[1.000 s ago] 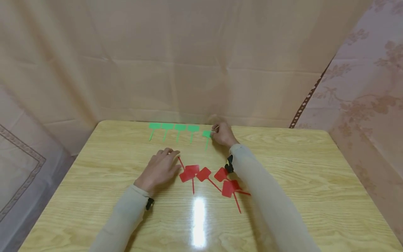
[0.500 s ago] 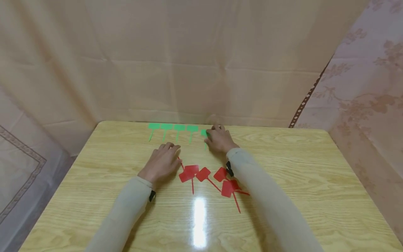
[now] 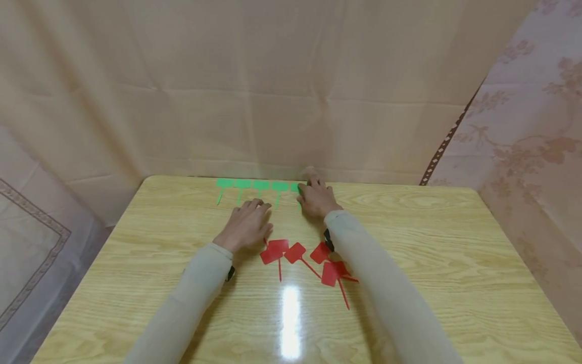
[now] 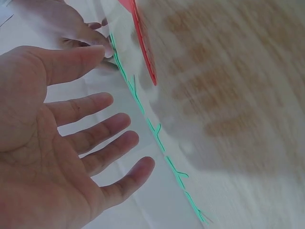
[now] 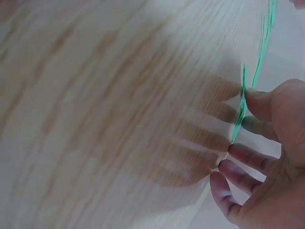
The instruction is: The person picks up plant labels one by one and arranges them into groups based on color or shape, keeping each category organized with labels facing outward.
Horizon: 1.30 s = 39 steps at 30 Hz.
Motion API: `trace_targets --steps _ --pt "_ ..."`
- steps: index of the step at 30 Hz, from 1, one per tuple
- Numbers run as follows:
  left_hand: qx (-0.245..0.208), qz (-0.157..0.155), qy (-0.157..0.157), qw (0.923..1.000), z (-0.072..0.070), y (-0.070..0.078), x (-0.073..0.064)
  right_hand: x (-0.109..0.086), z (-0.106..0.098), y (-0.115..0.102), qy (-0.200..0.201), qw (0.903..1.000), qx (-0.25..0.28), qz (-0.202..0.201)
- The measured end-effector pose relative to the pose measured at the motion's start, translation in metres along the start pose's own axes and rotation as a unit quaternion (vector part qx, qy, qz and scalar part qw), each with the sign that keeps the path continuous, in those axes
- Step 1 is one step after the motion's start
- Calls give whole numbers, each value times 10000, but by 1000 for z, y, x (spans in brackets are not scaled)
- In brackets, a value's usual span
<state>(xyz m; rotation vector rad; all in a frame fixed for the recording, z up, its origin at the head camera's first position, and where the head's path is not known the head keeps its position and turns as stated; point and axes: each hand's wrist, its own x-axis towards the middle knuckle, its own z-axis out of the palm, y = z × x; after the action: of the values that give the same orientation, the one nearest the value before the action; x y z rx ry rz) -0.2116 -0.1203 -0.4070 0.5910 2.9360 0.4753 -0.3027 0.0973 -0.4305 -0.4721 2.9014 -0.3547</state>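
Observation:
Five-sided view aside, several green T-shaped plant labels (image 3: 279, 186) lie in a row along the table's far edge, stems toward me. My right hand (image 3: 317, 198) touches the rightmost green label (image 3: 294, 187), partly covering it. In the right wrist view, the thumb and fingertips of that hand (image 5: 267, 143) rest along this green label (image 5: 240, 112), fingers spread and only slightly bent. My left hand (image 3: 247, 222) hovers between the green row and the red plant labels (image 3: 275, 251). Its fingers are spread and hold nothing in the left wrist view. It hides part of one red stem.
More red plant labels (image 3: 295, 252) lie loosely in mid-table, some overlapping, near my right sleeve (image 3: 377, 273). The wood-grain table (image 3: 432, 242) meets a hanging beige cloth (image 3: 273, 101) at its far edge. Patterned cloth (image 3: 536, 141) hangs at the right.
The rightmost green label has moved away from me and left, into line with the row, under my right hand. My left hand has moved forward and to the right.

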Motion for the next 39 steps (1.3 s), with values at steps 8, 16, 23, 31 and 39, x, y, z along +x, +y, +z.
trace_targets --steps 8,16,23,31,39 --pt "57 -38 -21 10000 -1 -4 3 -16 -8 11 521 9964 452 -495" --pt "8 -90 -105 9999 -1 -8 2 -59 -21 23 280 9918 748 -999" --pt "38 -46 -179 9998 -1 -6 4 -105 -16 20 -282 9882 741 -1307" --pt "107 176 -113 9997 1 0 9 -141 -1 17 -370 9917 681 -1029" --pt "417 302 -59 9987 6 18 44 -146 3 17 -120 9930 758 -894"
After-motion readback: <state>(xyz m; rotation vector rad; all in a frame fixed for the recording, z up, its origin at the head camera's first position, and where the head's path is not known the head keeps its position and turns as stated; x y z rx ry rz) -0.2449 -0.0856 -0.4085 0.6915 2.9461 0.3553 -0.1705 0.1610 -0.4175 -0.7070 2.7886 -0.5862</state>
